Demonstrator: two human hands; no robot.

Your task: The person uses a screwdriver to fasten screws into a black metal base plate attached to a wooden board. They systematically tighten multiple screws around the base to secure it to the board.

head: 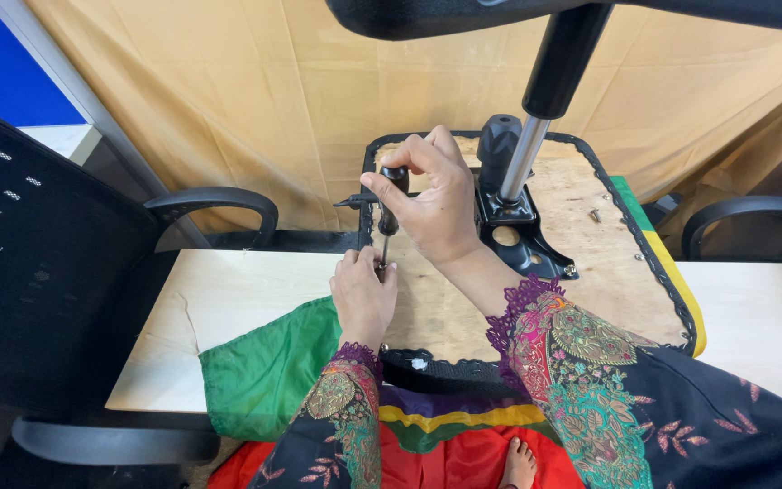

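Bright, even indoor light, soft shadows, sharp focus throughout.

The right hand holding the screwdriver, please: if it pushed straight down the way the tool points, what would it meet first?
The right hand would likely first meet the left hand's fingers pinching the screwdriver tip, then the plywood seat underside.
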